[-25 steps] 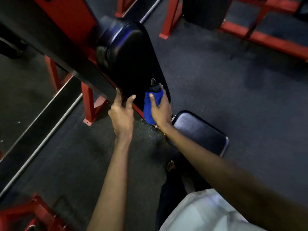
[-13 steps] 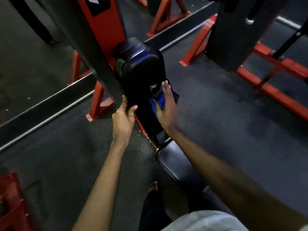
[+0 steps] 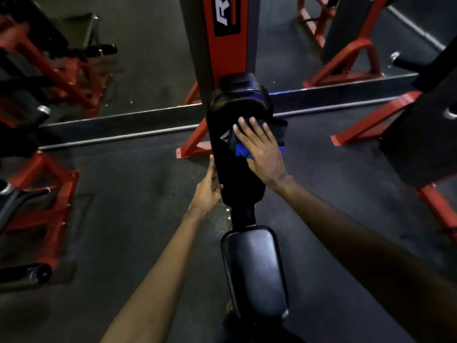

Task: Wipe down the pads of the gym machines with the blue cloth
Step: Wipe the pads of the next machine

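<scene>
Gym floor (image 3: 123, 194) beneath a machine with a red frame (image 3: 230, 58): back pad being wiped.

My right hand (image 3: 262, 152) lay flat, fingers straight, pressing the blue cloth (image 3: 243, 152) against the upper half of the upright back pad (image 3: 237, 107). My left hand (image 3: 206, 191) gripped that pad's left edge, fingers curled against it. I judged this pad's wipe under way, with its lower half and the seat pad (image 3: 254, 268) below not yet done. The next move called for drawing the cloth downward under even pressure while the left hand braced the pad.
</scene>
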Demonstrator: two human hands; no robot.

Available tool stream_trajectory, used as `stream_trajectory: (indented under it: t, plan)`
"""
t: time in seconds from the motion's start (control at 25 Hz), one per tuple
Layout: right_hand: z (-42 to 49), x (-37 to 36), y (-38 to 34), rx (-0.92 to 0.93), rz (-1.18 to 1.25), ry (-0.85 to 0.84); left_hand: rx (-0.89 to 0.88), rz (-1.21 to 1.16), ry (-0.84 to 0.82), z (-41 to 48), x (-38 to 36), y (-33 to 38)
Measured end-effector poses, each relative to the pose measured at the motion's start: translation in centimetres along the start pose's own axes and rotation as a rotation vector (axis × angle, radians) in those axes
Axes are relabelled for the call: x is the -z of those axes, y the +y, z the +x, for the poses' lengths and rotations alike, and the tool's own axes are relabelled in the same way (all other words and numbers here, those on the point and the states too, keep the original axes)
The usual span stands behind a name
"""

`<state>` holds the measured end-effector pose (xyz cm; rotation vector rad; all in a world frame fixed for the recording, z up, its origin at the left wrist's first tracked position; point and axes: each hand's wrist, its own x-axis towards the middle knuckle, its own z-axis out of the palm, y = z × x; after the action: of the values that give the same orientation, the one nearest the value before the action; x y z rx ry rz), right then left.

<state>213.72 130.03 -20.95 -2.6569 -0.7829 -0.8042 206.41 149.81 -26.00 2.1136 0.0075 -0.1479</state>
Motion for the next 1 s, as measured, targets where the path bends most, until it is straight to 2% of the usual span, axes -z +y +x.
stream_trajectory:
  t: [0.16, 0.36, 0.52, 0.68, 0.88, 1.0]
  plan:
    - [-0.4, 1.0, 0.9, 0.172, -0.080, -0.088, 0.029, -0.111, -0.048, -1.3, -0.8, -1.8]
    - [1.4, 1.8, 0.2, 0.122, -0.014, -0.075, 0.010, -0.206, 0.054, -0.5, -3.7, -4.9]
    - [0.0, -0.7, 1.3, 0.339, -0.173, -0.134, -0.032, -0.203, 0.106, 0.5, -6.2, -8.8]
    - [-2.3, -1.9, 2.1, 0.565, -0.265, -0.331, -0.012, -0.199, 0.153, 0.2, -8.2, -9.7]
    - [0.9, -0.1, 2.9, 0.560, -0.230, -0.176, 0.171, -0.032, 0.205, -0.7, -9.8, -8.7]
    - [-1.0, -2.7, 3.9, 0.654, -0.261, -0.130, 0.146, 0.175, 0.257, -0.4, -10.9, -11.3]
